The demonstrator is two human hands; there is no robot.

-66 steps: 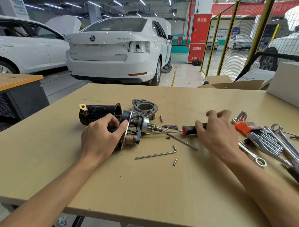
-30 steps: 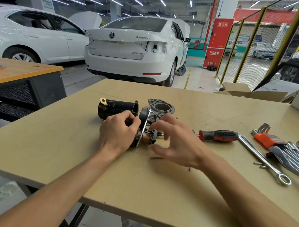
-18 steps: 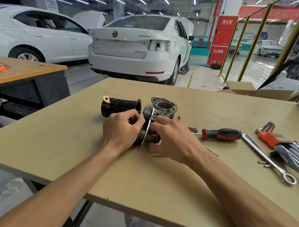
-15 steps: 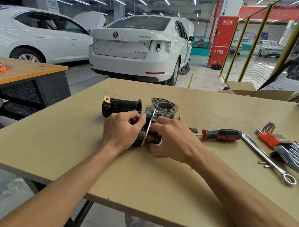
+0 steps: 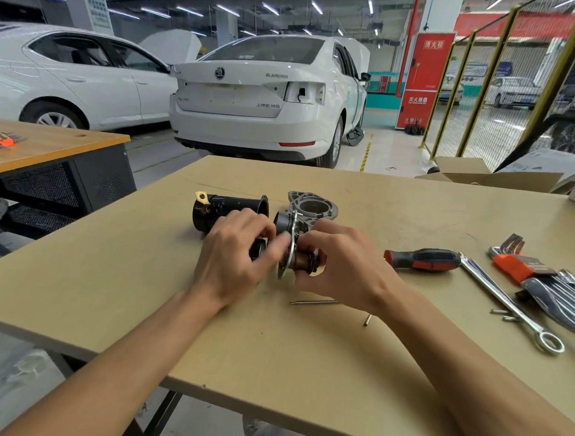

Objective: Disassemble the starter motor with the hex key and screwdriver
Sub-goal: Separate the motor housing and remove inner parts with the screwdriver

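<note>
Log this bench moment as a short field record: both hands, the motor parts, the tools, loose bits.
left hand: grips the starter motor assembly from the left
right hand: pinches the assembly's right end
black housing: lies on its side behind the left hand
grey end bracket: on the table behind the assembly
screwdriver: lies unheld, right of the hands
wrench: lies right of the screwdriver
hex key set: far right, orange holder
loose bits: thin rod and small pin near the right wrist
</note>
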